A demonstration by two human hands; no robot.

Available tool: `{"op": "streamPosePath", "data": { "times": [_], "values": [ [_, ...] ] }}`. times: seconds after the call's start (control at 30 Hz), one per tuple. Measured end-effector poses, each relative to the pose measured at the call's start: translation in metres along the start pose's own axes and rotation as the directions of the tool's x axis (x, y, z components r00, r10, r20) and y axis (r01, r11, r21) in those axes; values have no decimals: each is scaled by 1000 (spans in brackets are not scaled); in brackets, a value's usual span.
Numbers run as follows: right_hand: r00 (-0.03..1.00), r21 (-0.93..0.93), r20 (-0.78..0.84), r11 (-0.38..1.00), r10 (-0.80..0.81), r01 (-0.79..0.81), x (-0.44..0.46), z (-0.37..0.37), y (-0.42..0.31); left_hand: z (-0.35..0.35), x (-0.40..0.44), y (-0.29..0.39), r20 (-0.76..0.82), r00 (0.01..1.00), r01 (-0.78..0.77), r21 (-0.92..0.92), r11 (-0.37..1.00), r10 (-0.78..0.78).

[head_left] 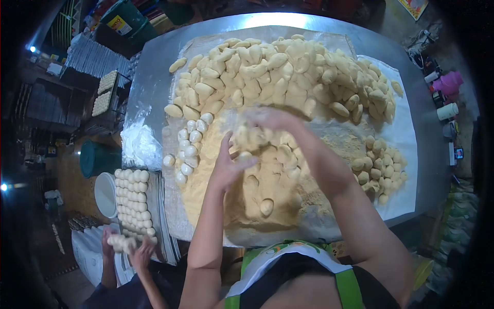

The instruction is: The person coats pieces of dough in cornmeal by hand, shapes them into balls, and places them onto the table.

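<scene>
My left hand [229, 167] is over the yellowish crumbs, thumb and fingers apart, beside several crumb-coated dough pieces [250, 138] blurred by motion. Just beyond them, my right hand [270, 119] is smeared by movement, so its fingers and anything in them cannot be made out. A lone coated piece [266, 207] lies in the crumb bed [242, 203] nearer my body. Left of my hands sit several smooth white dough balls [190, 151]. A large heap of coated oval pieces [252, 72] spreads across the far side.
Smaller coated balls [383, 167] lie at the right on a white sheet [406, 144]. A white powdery mound [140, 144] is on the metal table [154, 67]. At lower left, a co-worker's hands [140, 255] hold dough balls beside a filled tray [134, 201].
</scene>
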State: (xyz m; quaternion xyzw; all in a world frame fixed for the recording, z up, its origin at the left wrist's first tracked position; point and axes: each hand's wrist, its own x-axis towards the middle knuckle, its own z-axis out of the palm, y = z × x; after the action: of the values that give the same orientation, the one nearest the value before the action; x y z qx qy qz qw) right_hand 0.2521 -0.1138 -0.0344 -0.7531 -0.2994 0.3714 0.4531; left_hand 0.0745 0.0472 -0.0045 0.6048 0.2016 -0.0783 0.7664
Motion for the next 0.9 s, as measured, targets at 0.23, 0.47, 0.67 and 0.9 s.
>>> {"op": "streamPosePath", "data": {
  "times": [0.23, 0.47, 0.67, 0.9],
  "values": [
    [941, -462, -274, 831, 199, -311, -74, 21, 50, 59, 30, -42, 65, 993, 38, 609, 792, -98],
    [880, -60, -438, 971, 185, -233, -186, -8, 46, 81, 14, -51, 289, 957, -231, 755, 614, 4],
    [700, -203, -714, 957, -1, -206, -231, 46, 94, 135, 21, -68, 274, 938, -151, 876, 459, -214],
    [713, -448, -693, 840, -110, -306, -304, 73, 105, 131, 50, -68, 503, 858, -496, 864, 84, -108]
  ]
}}
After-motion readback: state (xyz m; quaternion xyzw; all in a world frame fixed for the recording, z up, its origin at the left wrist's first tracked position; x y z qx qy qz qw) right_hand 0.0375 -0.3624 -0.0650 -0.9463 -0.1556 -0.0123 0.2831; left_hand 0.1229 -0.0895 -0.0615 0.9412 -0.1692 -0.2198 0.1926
